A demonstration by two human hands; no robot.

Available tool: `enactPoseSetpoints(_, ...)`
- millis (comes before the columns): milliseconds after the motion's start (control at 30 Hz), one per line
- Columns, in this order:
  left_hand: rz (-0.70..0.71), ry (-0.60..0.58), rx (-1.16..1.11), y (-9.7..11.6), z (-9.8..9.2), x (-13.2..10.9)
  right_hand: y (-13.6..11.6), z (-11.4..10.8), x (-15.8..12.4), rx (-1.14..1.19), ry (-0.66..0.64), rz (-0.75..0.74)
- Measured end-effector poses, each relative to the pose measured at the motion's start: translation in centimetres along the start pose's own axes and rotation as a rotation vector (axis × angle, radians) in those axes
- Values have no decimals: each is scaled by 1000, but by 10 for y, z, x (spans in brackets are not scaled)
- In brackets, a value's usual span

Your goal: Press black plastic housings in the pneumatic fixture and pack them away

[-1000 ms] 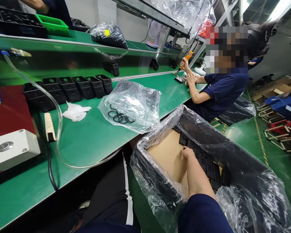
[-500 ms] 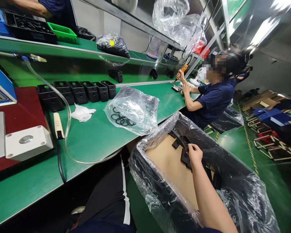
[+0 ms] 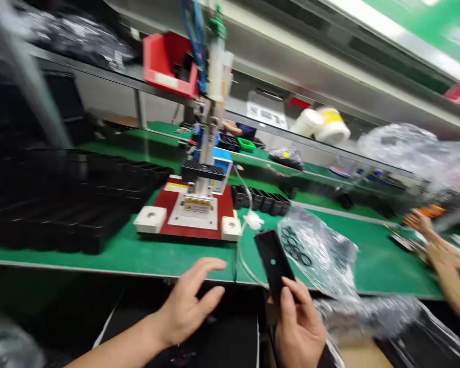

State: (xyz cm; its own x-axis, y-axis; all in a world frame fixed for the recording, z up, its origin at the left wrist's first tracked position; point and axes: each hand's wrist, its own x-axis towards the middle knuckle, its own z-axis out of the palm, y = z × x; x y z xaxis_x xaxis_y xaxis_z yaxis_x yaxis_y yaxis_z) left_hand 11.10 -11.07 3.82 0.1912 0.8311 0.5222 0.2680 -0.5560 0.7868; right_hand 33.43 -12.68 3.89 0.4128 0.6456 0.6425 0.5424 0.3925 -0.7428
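Note:
My right hand (image 3: 301,322) pinches the lower end of a long, flat black plastic part (image 3: 270,255). A small round hole in it lets the green of the table show through. My left hand (image 3: 193,301) is off to the left with nothing in it, its thumb and fingers apart, before the table's front edge. Behind both hands stands a bench press (image 3: 205,199) on a dark red base, with a white button box (image 3: 151,220) at its left and another at its right. A clear plastic bag (image 3: 322,250) with several black rings (image 3: 295,245) lies to the right.
Rows of black housings (image 3: 99,204) fill the table's left side. More black housings (image 3: 260,199) and a crumpled white cloth (image 3: 253,220) lie right of the press. A plastic-lined box (image 3: 368,317) is at lower right. A co-worker's hands (image 3: 421,225) hold an orange tool at far right.
My view has swung left to the press. My right hand has come out of the lined box with the black part. My left hand has come into view.

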Motion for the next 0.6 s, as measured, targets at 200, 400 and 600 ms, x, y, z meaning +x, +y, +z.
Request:
enactPoseSetpoints(200,-445,116,-682,21,-2,14,-28,89,-65,-5,-452,-489)
enactPoseSetpoints(400,-571,176,-777,5,-39,15,-28,73,-25,45,-803,-918)
enactPoseSetpoints(600,-623,-272,-1188,1,-62,28,-72,68,42,166,-701,-391)
